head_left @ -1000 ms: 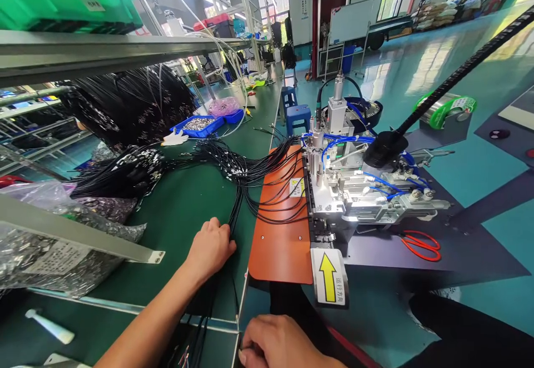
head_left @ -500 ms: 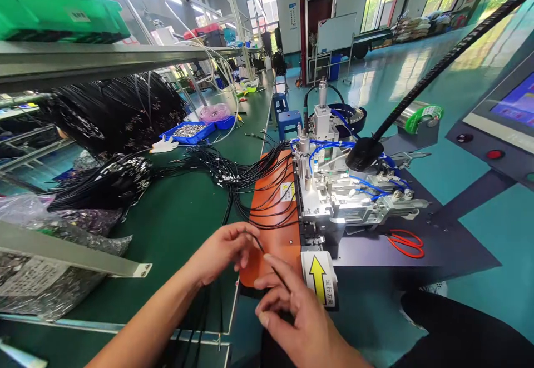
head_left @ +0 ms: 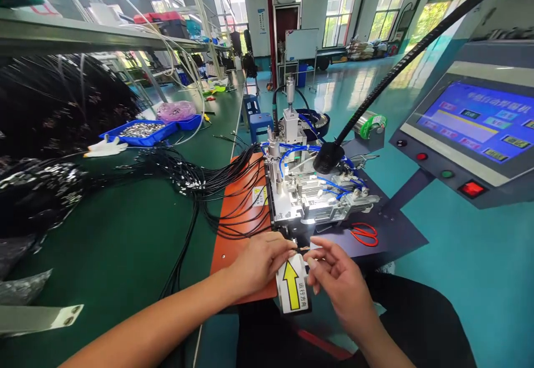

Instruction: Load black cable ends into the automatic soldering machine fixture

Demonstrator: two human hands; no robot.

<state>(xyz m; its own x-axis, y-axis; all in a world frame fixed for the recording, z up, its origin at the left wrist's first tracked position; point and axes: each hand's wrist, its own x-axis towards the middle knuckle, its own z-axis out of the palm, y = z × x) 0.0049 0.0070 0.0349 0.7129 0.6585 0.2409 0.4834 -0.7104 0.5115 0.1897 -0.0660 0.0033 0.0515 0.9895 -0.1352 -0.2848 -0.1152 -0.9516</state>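
Note:
My left hand is closed on the end of a black cable, just above the arrow label at the machine's front corner. Facing it, my right hand has its thumb and forefinger together at the cable's thin bare wire end. Behind both hands stands the metal machine with blue air tubes. More black cables lie across the orange plate to the left.
Red-handled scissors lie on the machine's base. A control screen stands at the right. A black flexible lamp arm crosses above. Blue trays, a white glove and cable bundles lie on the green table.
The view has turned right, bringing the control screen into sight. Both hands have moved from over the orange plate to the machine's front corner, with the cable end now between them.

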